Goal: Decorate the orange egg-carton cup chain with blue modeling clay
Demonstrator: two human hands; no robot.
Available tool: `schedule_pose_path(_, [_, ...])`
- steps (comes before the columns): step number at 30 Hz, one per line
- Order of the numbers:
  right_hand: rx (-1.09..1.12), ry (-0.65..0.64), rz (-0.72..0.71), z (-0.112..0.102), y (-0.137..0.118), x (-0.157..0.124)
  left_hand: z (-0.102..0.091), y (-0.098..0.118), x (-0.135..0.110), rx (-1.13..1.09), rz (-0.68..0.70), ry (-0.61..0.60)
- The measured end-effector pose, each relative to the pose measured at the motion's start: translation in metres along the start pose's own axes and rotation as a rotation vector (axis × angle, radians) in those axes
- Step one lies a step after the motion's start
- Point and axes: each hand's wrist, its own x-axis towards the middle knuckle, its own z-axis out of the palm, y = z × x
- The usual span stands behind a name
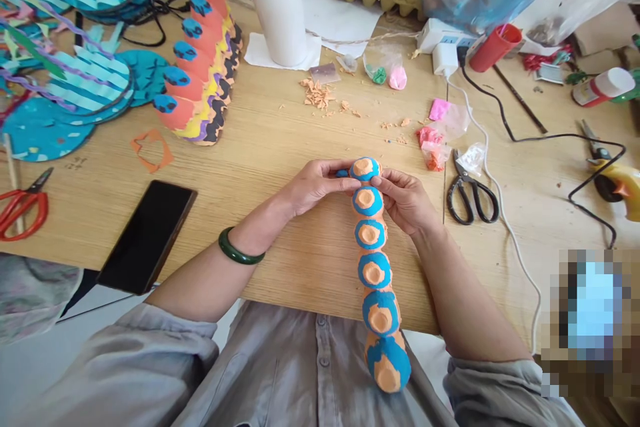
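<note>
A long orange craft piece (375,273) with several blue rings around its orange bumps lies lengthwise on the wooden table (280,133), its near end over my lap. My left hand (315,183) pinches the far bump from the left, fingers closed on it. My right hand (407,200) grips the same far end from the right, fingers curled against the top two bumps. A green bangle (239,250) sits on my left wrist.
Black scissors (470,197) lie just right of my right hand. A black phone (147,233) and red scissors (23,203) lie at left. A similar painted piece (203,73), blue paper discs (85,80), a white bottle (277,7), pink clay scraps (433,140), cables and a glue gun (620,180) crowd the far side.
</note>
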Motion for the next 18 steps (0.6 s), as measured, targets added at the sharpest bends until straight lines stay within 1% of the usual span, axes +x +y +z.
schedule_pose_path(4, [0.031, -0.022, 0.020, -0.003, -0.001, 0.003, -0.001, 0.002, 0.002, -0.122, -0.012, -0.003])
schedule_pose_path(8, [0.026, -0.030, 0.018, -0.004, 0.000, 0.004, 0.000, 0.005, 0.002, -0.172, -0.045, 0.066])
schedule_pose_path(13, [-0.007, -0.036, 0.001, 0.001, 0.001, 0.001, 0.003, 0.009, 0.001, -0.270, -0.128, 0.128])
schedule_pose_path(15, [-0.047, -0.009, -0.038, 0.003, 0.001, -0.001, 0.003, 0.010, 0.002, -0.319, -0.142, 0.149])
schedule_pose_path(18, [-0.188, 0.089, -0.177, 0.004, -0.004, -0.003, 0.001, 0.012, 0.003, -0.378, -0.153, 0.186])
